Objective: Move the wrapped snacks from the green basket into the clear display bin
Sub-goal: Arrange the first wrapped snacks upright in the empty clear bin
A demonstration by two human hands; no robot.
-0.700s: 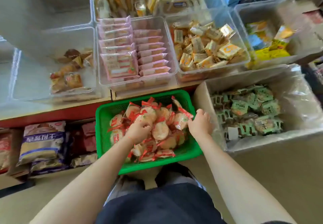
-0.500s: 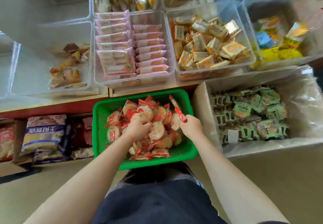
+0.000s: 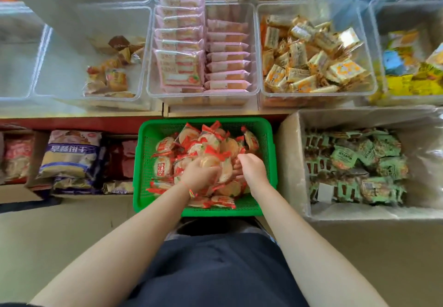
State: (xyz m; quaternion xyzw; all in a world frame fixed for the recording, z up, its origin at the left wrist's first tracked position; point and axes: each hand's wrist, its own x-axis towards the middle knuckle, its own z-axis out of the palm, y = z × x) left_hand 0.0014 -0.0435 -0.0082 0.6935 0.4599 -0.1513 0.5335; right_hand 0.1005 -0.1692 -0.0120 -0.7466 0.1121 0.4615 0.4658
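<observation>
Head view: at lower centre of the frame, a green basket (image 3: 268,162) is seen filled with red-and-clear wrapped snacks (image 3: 211,143). Both hands are sunk into the pile. The left hand (image 3: 200,174) is curled over several packets near the basket's middle. The right hand (image 3: 251,167) is bent with fingers tucked among packets just to its right; whether a packet is actually gripped cannot be told. At upper left, a clear display bin (image 3: 72,66) is seen holding a few similar wrapped pieces in one corner. A cardboard box (image 3: 290,162) of green packets sits beside the basket at right.
</observation>
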